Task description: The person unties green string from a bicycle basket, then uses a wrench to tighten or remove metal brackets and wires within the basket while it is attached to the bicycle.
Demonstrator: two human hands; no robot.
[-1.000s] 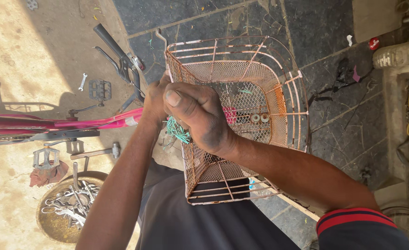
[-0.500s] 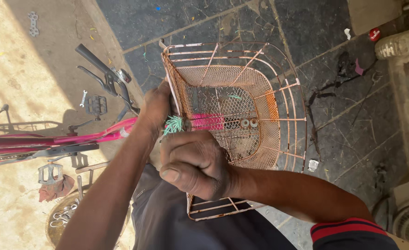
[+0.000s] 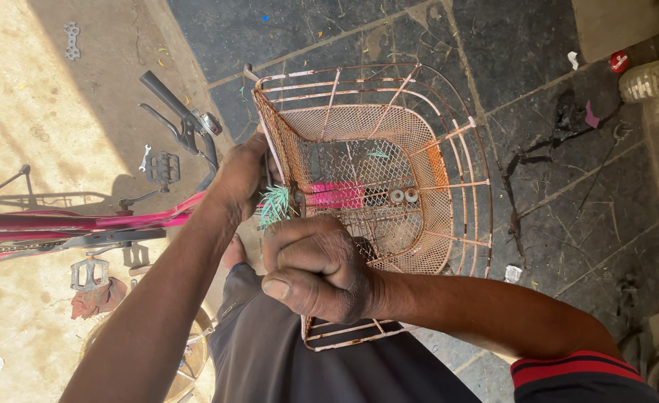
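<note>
From the head view, sunlit sandy ground is meeting dark stone paving, with a pink bike lying left. A rusty wire basket is sitting over the paving, against the person's lap. The left hand is gripping its near-left rim; the right hand, fisted, is pressing its near edge just beside green tassels

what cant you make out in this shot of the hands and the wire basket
Head view only:
- What the right hand grips: its closed fingers cover it.
- Left hand fingertips: hidden behind the wire basket rim.
- Pink bicycle frame: cut off by the left edge.
- The two small round parts: too small to identify.
</note>
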